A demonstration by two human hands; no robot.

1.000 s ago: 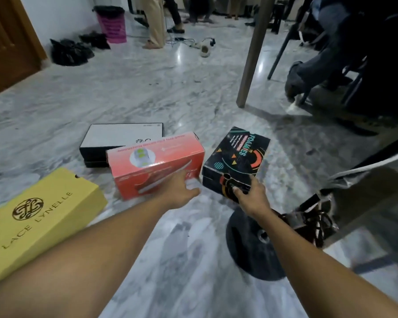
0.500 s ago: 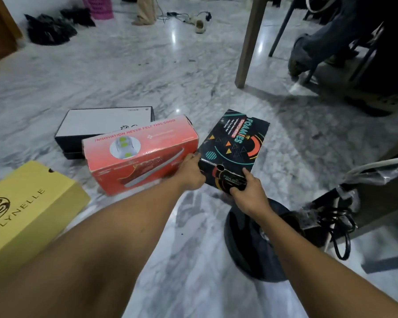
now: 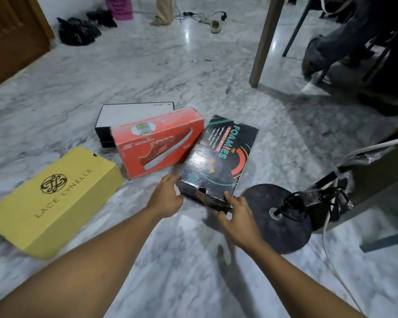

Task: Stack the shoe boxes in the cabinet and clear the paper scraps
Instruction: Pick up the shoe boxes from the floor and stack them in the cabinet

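Several shoe boxes lie on the marble floor. A black box printed FOAMIES [image 3: 218, 157] is tilted up at its near end, held by both hands: my left hand [image 3: 167, 196] grips its near left corner, my right hand [image 3: 237, 212] its near right corner. Beside it on the left a red box [image 3: 156, 141] with a shoe picture leans on its side. Behind that sits a black box with a white lid [image 3: 133, 115]. A yellow LACE LYNELLE box [image 3: 55, 198] lies at the near left. No cabinet or paper scraps show.
A round black fan base [image 3: 278, 216] with tangled cable sits right of my right hand. A wooden table leg [image 3: 264, 40] and a seated person's legs [image 3: 331, 42] are at the far right. A wooden door [image 3: 12, 35], dark bags and a pink bin stand at the far left.
My left hand has moved off the red box onto the black box's left corner. Both hands have tipped the black box's near end up and drawn it toward me.
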